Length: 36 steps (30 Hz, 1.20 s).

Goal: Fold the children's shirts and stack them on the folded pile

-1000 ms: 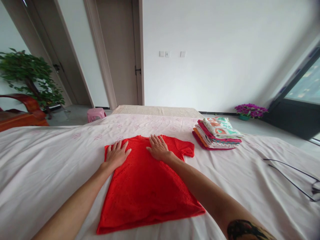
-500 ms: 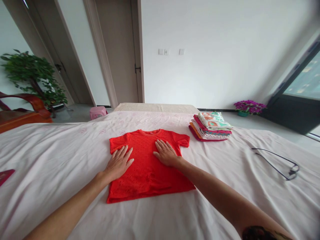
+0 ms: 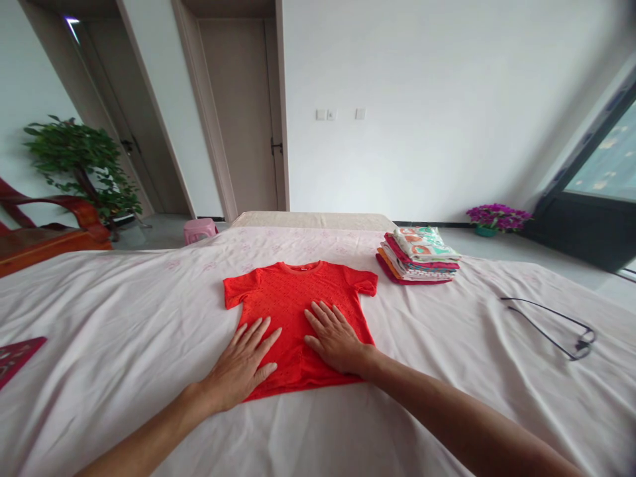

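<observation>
Smoothing the red T-shirt (image 3: 298, 311) goes best with both palms flat and light, pressure even, so the thin cloth slides out its creases without dragging the pale bedsheet (image 3: 124, 331) under it into new folds. From what shows, the lower hem is the part under the palms, and that is where any bunching would gather; strokes should run from the middle outward, judged by how the hem lies.

Left to right: the left hand (image 3: 243, 368) lies palm down with fingers spread, its heel at the shirt's lower left edge, holding nothing. Just beside it, the right hand (image 3: 335, 338) is likewise flat and splayed on the lower right part of the shirt, also gripping nothing. The two are near but apart.

The T-shirt lies face up in the middle of the bed, neckline away from the person, both short sleeves spread sideways. It is bright red with a fine dotted or eyelet texture, and looks largely flat, with slight rumpling near the hem between the hands.

Further right, well apart, stands a stack of folded clothes (image 3: 420, 255), and beyond it a dark wire hanger (image 3: 551, 321) rests on the sheet.
</observation>
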Each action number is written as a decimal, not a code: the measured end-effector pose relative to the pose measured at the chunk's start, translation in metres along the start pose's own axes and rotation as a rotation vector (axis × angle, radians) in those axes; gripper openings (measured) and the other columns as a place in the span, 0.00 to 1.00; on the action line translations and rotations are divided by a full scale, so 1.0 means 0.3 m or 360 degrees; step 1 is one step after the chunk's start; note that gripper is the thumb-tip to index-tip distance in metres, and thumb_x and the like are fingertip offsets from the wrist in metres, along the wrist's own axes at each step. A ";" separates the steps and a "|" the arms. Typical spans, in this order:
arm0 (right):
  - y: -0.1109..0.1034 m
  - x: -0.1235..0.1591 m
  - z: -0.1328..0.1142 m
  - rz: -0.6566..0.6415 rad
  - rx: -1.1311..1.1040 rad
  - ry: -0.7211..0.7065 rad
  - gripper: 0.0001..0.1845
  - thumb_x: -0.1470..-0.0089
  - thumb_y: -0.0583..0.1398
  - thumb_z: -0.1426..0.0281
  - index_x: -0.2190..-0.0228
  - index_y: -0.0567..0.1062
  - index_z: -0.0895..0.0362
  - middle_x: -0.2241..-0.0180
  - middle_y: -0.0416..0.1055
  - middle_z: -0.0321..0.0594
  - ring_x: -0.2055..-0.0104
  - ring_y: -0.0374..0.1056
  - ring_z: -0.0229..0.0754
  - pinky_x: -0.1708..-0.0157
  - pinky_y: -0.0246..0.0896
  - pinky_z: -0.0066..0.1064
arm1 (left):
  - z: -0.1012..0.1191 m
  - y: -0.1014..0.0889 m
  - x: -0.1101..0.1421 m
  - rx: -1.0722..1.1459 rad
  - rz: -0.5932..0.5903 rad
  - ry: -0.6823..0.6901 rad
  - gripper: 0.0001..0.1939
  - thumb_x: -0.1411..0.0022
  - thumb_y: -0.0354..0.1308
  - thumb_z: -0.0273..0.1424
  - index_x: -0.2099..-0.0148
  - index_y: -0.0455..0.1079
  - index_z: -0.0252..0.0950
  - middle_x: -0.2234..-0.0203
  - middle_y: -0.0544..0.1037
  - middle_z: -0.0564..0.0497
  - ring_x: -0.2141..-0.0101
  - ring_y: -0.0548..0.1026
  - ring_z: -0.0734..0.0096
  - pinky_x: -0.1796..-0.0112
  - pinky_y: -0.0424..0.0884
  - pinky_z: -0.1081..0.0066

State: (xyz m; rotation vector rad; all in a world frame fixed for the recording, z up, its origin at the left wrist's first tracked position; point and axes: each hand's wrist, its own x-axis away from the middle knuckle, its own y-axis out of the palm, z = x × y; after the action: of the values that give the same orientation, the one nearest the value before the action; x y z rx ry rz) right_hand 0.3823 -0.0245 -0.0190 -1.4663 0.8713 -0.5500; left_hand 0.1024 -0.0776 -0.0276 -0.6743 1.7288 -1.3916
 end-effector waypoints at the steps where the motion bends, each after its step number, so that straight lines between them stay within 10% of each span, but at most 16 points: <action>1: -0.004 0.010 0.021 0.0013 0.0018 0.0018 0.35 0.34 0.43 0.51 0.33 0.50 0.53 0.31 0.41 0.42 0.29 0.36 0.52 0.33 0.34 0.49 | -0.004 -0.006 0.008 -0.0013 0.0003 0.0020 0.32 0.31 0.45 0.44 0.29 0.43 0.48 0.31 0.52 0.47 0.34 0.53 0.57 0.38 0.55 0.54; 11: -0.060 0.098 0.163 -0.0108 0.0058 0.0196 0.34 0.34 0.44 0.53 0.33 0.51 0.57 0.31 0.41 0.43 0.29 0.36 0.49 0.33 0.36 0.46 | -0.030 -0.056 0.092 0.0014 -0.0076 0.0036 0.29 0.30 0.45 0.41 0.30 0.46 0.50 0.32 0.52 0.48 0.35 0.56 0.58 0.39 0.59 0.56; 17: -0.084 0.039 0.139 -0.0053 0.0044 0.0302 0.32 0.33 0.44 0.54 0.35 0.56 0.55 0.32 0.46 0.43 0.30 0.38 0.49 0.33 0.37 0.47 | -0.020 -0.112 -0.061 0.0287 -0.0157 -0.0249 0.23 0.29 0.41 0.39 0.39 0.67 0.41 0.38 0.66 0.47 0.39 0.64 0.63 0.39 0.61 0.59; 22: -0.052 0.007 0.115 -0.0093 -0.0005 0.0145 0.35 0.35 0.42 0.50 0.33 0.50 0.52 0.31 0.41 0.41 0.29 0.34 0.49 0.33 0.33 0.48 | 0.036 -0.054 -0.167 0.0274 -0.0089 -0.0147 0.30 0.30 0.42 0.45 0.31 0.52 0.40 0.32 0.53 0.44 0.34 0.53 0.56 0.38 0.57 0.53; 36: -0.082 0.133 0.275 -0.0072 0.0078 0.0181 0.34 0.33 0.42 0.53 0.33 0.47 0.53 0.31 0.41 0.42 0.30 0.38 0.46 0.33 0.36 0.46 | -0.001 0.041 -0.065 0.0009 0.0131 0.0021 0.32 0.31 0.47 0.43 0.29 0.44 0.50 0.32 0.52 0.49 0.35 0.56 0.57 0.39 0.59 0.55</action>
State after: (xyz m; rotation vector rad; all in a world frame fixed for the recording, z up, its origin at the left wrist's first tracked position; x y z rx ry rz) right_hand 0.4751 -0.0067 -0.0103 -1.4242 0.9089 -0.6894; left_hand 0.1135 -0.0587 -0.0345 -0.5858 1.7426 -1.3466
